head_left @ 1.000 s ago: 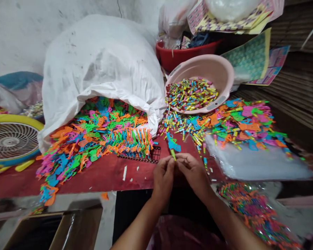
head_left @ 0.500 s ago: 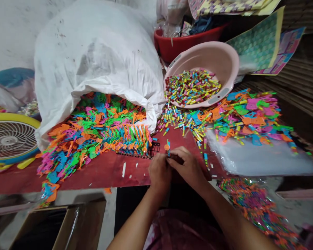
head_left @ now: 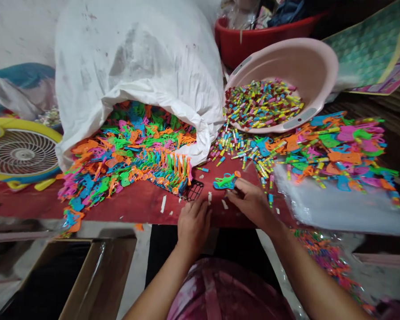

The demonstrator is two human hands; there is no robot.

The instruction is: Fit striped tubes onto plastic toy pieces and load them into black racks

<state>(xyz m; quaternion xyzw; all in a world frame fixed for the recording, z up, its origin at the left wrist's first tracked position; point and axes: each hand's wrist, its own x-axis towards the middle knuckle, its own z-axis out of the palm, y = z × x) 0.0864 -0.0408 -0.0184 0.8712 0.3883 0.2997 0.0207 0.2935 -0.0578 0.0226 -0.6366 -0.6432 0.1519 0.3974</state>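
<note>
My right hand (head_left: 251, 200) pinches a small plastic toy (head_left: 226, 181) of green, blue and orange parts between thumb and fingers, just above the red tabletop. My left hand (head_left: 194, 222) rests at the table's front edge, its fingers stretched out and nothing seen in them. Its fingertips lie close to a black wire rack (head_left: 195, 190); whether they touch it I cannot tell. Along the rack stands a tight row of similar toys (head_left: 168, 171). A loose heap of coloured plastic pieces (head_left: 103, 166) spills from a white sack (head_left: 140, 53) behind it.
A tilted pink basin (head_left: 320, 66) holds short coloured tubes (head_left: 263, 104), more of them spilling out. On the right, assembled toys (head_left: 343, 151) lie over clear plastic bags (head_left: 336, 204). A yellow-rimmed fan (head_left: 22, 153) stands left; an open carton (head_left: 103, 275) sits below the table.
My hands, together half a second ago, have come apart. The toy stays in my right hand, now turned sideways. My left hand has moved away to the left, and the view has shifted.
</note>
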